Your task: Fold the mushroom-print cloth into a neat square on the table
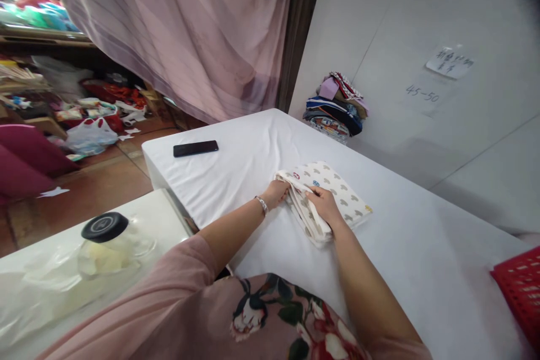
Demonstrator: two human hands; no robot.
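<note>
A folded white cloth (343, 191) with grey-brown, mushroom-like prints and a few coloured ones lies on the white-covered table (405, 253). My left hand (276, 193), with a bracelet at the wrist, is closed on the cloth's left edge; its fingertips are partly hidden by the fabric. Across the near folded layers, my right hand (324, 203) grips the cloth with the thumb on top and the other fingers mostly out of sight. Between the two hands the layers stand slightly lifted and parted.
A black phone (196, 148) lies toward the table's far left. Folded clothes (335, 107) are stacked by the wall beyond the far edge. At right is a red plastic basket (521, 287). On a side table at left stands a black-lidded clear jar (104, 253). A pink curtain (202, 28) hangs behind.
</note>
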